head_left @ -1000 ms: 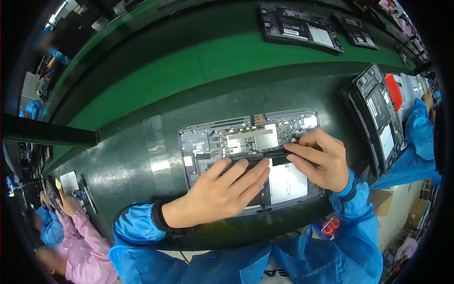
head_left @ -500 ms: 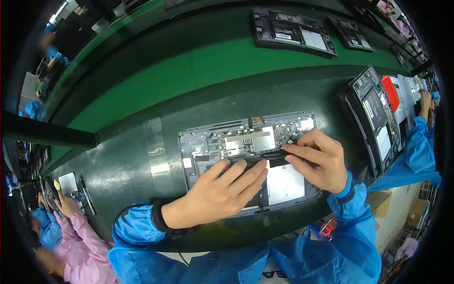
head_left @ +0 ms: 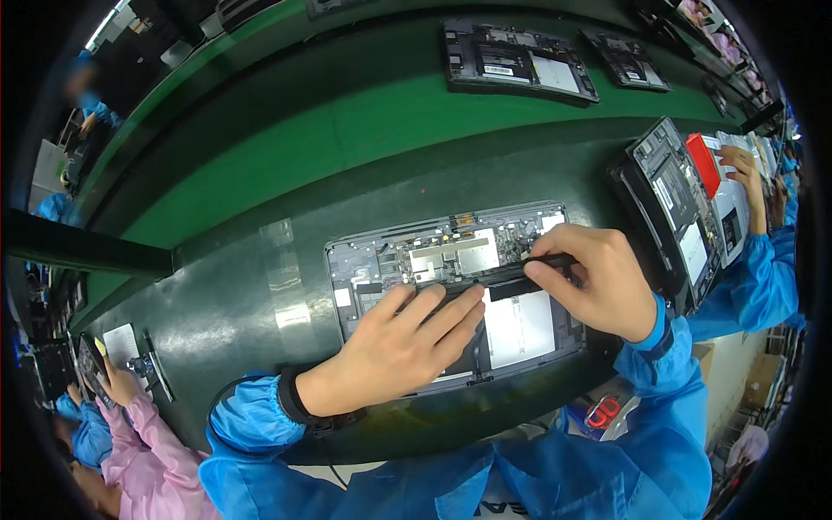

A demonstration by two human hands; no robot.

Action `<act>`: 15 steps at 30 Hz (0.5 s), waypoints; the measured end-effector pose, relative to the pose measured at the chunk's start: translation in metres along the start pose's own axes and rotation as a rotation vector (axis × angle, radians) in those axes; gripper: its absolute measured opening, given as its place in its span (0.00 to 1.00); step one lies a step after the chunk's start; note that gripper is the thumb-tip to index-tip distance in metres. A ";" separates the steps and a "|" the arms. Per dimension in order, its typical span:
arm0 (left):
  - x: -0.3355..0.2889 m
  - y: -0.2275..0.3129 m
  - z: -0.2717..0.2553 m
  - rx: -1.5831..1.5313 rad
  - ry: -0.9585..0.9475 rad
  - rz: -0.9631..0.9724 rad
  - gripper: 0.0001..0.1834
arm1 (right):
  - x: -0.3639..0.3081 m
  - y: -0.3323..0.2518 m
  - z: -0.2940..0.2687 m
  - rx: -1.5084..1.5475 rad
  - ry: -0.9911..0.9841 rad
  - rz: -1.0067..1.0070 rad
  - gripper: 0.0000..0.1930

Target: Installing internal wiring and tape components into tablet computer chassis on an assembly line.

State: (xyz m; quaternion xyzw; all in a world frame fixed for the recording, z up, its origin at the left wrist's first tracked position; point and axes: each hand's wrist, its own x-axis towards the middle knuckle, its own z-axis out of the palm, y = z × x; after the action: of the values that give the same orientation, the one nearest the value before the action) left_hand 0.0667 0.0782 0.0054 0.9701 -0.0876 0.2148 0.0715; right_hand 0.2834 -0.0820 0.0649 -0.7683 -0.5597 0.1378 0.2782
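Observation:
An opened laptop base (head_left: 355,260) lies before me, its circuit board (head_left: 477,256) and a white-labelled battery (head_left: 520,329) exposed. My left hand (head_left: 407,342) rests across its middle, fingers outstretched, the tips near a black strip (head_left: 511,288) below the board. Over the board's right part, my right hand (head_left: 598,277) is closed in a pinch on a thin black tool (head_left: 555,259). The tool's tip points left at the board's lower edge. My left palm hides part of the base beneath it.
Stacked laptop bases (head_left: 667,199) stand at the right, beside a red piece (head_left: 703,165) and a co-worker's hand (head_left: 744,178). More opened bases (head_left: 520,65) lie on the green shelf. At the left are a pen-like tool (head_left: 159,368) and a person in pink (head_left: 160,442).
My right hand has turned and shifted slightly right, and the thin black tool now shows between its fingers. My left hand stays nearly put. The co-worker's hand at the right has moved left.

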 end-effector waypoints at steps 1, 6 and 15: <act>0.000 0.000 0.000 -0.005 0.010 0.005 0.23 | 0.001 0.000 0.000 -0.011 0.002 0.004 0.09; -0.002 -0.001 0.003 0.006 0.040 0.009 0.23 | 0.008 -0.002 0.005 0.007 -0.083 0.063 0.11; -0.005 -0.002 0.004 0.005 0.031 0.000 0.22 | 0.018 -0.011 -0.001 -0.042 -0.161 0.119 0.13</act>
State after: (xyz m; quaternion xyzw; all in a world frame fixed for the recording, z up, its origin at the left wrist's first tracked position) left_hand 0.0639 0.0806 -0.0006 0.9669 -0.0858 0.2300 0.0703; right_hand 0.2815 -0.0627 0.0741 -0.7924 -0.5362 0.2037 0.2076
